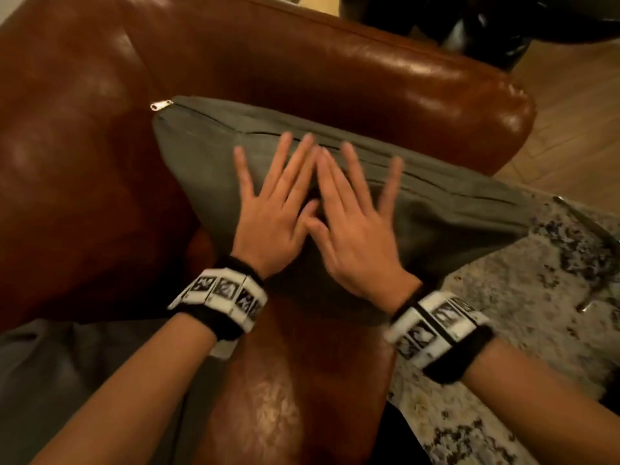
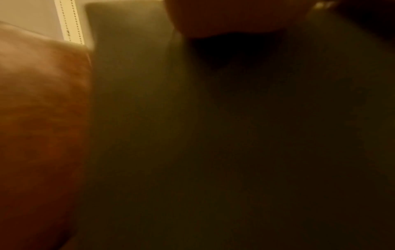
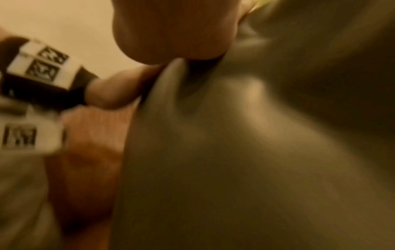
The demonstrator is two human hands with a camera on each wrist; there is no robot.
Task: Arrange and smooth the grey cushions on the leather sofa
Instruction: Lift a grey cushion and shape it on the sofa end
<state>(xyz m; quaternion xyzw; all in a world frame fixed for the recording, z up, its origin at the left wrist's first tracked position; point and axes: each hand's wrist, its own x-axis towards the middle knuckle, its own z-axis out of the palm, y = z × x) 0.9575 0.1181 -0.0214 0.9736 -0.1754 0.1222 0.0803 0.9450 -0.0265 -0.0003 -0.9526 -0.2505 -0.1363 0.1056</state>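
Note:
A grey cushion [image 1: 436,209] leans in the corner of the brown leather sofa [image 1: 84,182], its zipped edge uppermost. Both hands lie flat on its front face, side by side with fingers spread and index fingers meeting. My left hand [image 1: 271,196] presses the left half, my right hand [image 1: 352,209] the right half. The left wrist view is dark, with the grey cushion [image 2: 213,135] filling it and the sofa leather [image 2: 42,118] at its left. In the right wrist view the palm [image 3: 171,33] bears on the grey cushion [image 3: 235,152].
The sofa's padded arm [image 1: 402,82] runs behind the cushion. More grey fabric [image 1: 67,380] lies at the lower left on the seat. A speckled rug [image 1: 520,330] and wooden floor [image 1: 570,129] lie to the right, with a dark object [image 1: 469,25] beyond the sofa.

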